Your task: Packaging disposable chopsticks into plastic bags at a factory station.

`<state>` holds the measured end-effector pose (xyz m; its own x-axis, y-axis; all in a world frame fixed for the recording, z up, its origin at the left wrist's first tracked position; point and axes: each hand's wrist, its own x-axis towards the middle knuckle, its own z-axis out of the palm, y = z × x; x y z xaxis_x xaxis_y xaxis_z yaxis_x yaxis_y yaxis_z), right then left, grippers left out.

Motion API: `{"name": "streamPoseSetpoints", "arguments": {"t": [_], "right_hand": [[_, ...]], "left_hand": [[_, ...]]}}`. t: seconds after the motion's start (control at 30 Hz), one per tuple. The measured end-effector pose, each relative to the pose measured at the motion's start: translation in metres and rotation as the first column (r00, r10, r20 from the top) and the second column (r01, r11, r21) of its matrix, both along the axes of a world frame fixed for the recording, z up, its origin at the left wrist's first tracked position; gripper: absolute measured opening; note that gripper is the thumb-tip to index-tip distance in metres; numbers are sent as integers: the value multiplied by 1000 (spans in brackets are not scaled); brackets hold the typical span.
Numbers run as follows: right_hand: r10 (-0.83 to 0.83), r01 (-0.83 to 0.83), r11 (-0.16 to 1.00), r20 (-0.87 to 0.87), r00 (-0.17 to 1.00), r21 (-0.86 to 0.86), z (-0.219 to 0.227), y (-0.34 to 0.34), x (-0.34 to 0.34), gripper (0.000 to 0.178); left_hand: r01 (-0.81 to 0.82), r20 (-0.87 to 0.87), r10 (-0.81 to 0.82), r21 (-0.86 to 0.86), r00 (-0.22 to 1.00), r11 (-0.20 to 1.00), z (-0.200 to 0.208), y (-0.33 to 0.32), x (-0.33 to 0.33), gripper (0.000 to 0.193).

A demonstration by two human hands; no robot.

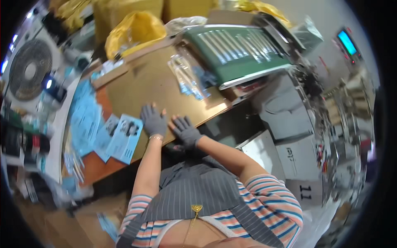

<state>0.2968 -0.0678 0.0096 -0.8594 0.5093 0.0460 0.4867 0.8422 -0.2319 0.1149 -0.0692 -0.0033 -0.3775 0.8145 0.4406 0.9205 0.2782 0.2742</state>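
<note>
My left hand (153,120), in a grey glove with bare fingertips, lies flat on a tan board (144,82) with its fingers stretched out. Close beside it, my right hand (187,132) in a matching glove rests near the board's front edge, fingers apart. Neither hand holds anything. Just left of my left hand is a light blue printed sheet or flat package (125,140), overlapping another blue one. Farther up the board lies a bunch of clear-wrapped slender items (186,76) with blue ends; their kind is too blurred to tell.
At the back right, a green conveyor belt (231,72) carries a row of slim wrapped pieces. More blue packages (84,120) are piled at left, near a fan (29,70). A yellow bag (134,33) stands behind the board. White boxes (289,115) stand at right.
</note>
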Motion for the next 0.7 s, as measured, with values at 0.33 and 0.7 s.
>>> {"name": "streamPoseSetpoints", "arguments": {"t": [0.33, 0.7], "right_hand": [[-258, 181, 954, -348, 901, -240, 60, 83, -53, 86], [-772, 675, 621, -164, 614, -397, 26, 254, -61, 60]], "left_hand": [[-41, -5, 41, -45, 999, 998, 0, -22, -13, 58], [-30, 138, 24, 47, 990, 998, 1, 17, -23, 59]]}}
